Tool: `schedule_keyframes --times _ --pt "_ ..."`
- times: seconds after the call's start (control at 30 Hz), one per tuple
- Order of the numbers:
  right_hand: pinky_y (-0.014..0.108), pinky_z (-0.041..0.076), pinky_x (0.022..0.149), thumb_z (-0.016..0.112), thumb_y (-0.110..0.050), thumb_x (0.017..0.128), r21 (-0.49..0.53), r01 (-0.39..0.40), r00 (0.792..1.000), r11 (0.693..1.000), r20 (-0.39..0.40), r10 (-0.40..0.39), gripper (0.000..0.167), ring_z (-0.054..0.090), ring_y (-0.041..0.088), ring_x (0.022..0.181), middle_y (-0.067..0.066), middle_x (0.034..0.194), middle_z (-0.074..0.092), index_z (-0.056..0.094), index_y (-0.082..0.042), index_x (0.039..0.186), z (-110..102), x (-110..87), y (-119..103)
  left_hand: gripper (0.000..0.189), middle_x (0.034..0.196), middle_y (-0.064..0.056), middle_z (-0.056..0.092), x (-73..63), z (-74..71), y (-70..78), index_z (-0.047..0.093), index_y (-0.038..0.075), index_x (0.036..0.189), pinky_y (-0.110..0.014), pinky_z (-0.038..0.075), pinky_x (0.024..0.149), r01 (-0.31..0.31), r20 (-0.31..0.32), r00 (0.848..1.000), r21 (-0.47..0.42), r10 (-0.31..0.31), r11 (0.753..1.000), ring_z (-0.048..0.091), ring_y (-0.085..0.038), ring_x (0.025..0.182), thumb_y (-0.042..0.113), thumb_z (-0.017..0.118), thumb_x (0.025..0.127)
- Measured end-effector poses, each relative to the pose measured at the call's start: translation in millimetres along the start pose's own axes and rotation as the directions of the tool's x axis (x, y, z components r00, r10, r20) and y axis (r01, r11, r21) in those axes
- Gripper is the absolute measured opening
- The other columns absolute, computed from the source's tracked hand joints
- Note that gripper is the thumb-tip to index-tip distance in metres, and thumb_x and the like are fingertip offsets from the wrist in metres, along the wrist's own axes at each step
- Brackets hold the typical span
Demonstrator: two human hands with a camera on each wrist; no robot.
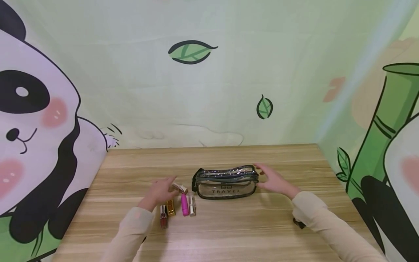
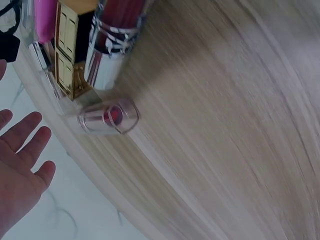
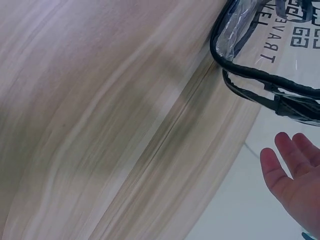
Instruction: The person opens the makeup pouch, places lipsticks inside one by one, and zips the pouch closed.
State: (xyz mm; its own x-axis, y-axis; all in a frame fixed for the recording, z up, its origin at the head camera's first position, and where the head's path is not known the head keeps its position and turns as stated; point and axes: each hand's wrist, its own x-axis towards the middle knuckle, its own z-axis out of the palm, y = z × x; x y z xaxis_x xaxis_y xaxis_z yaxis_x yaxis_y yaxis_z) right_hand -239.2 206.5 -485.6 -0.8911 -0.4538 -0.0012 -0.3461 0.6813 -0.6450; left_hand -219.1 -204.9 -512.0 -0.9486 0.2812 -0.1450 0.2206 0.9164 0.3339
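Note:
A clear zip pouch (image 1: 226,190) with black trim and TRAVEL lettering stands on the wooden table. At its right end is my right hand (image 1: 274,181), fingers spread and holding nothing; the right wrist view shows the fingertips just off the black edging. To the pouch's left, my left hand (image 1: 159,191) hovers with loose fingers over a group of lipsticks. These include a pink tube (image 1: 184,205), a silver-and-clear tube (image 1: 192,206), a gold case (image 1: 170,207) and a dark red tube (image 1: 163,217). Beside the left fingertips lies a clear-capped lipstick (image 1: 179,187).
The wooden table (image 1: 248,233) runs back to a green cloth backdrop (image 1: 137,80) printed with pandas, leaves and bamboo. A small black object (image 1: 299,223) shows by the right sleeve.

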Motion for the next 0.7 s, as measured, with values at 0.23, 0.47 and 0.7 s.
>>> schedule_keyframes --times 0.23,0.47,0.7 --pt "0.048 0.044 0.085 0.066 -0.008 0.071 0.047 -0.014 1.000 0.999 0.011 0.014 0.077 0.048 0.035 0.104 0.023 0.132 0.037 0.026 -0.004 0.137 2 3.7 -4 0.067 0.131 -0.014 0.046 5.4 8.0 6.8 0.029 0.011 0.138 -0.055 0.024 0.102 -0.020 -0.010 1.000 -0.019 0.019 1.000 0.046 -0.036 0.115 0.036 0.057 0.082" --pt "0.040 0.047 0.075 0.066 -0.008 0.069 0.051 -0.014 1.000 0.999 0.008 0.014 0.077 0.051 0.029 0.093 0.025 0.131 0.037 0.027 -0.002 0.136 4 6.5 -5 0.069 0.132 -0.014 0.045 9.1 17.2 12.9 0.031 0.008 0.137 -0.049 0.038 0.094 -0.046 -0.035 0.998 -0.045 0.045 0.998 0.048 -0.035 0.113 0.036 0.059 0.080" --pt "0.032 0.047 0.070 0.065 -0.005 0.069 0.109 -0.042 0.999 0.993 0.010 0.041 0.075 0.052 0.027 0.089 0.023 0.129 0.040 0.030 -0.003 0.135 6 8.8 -6 0.070 0.127 -0.014 0.050 11.7 23.2 21.8 0.032 0.007 0.136 -0.047 0.037 0.096 -0.074 -0.056 0.996 -0.073 0.070 0.995 0.050 -0.033 0.110 0.034 0.062 0.079"
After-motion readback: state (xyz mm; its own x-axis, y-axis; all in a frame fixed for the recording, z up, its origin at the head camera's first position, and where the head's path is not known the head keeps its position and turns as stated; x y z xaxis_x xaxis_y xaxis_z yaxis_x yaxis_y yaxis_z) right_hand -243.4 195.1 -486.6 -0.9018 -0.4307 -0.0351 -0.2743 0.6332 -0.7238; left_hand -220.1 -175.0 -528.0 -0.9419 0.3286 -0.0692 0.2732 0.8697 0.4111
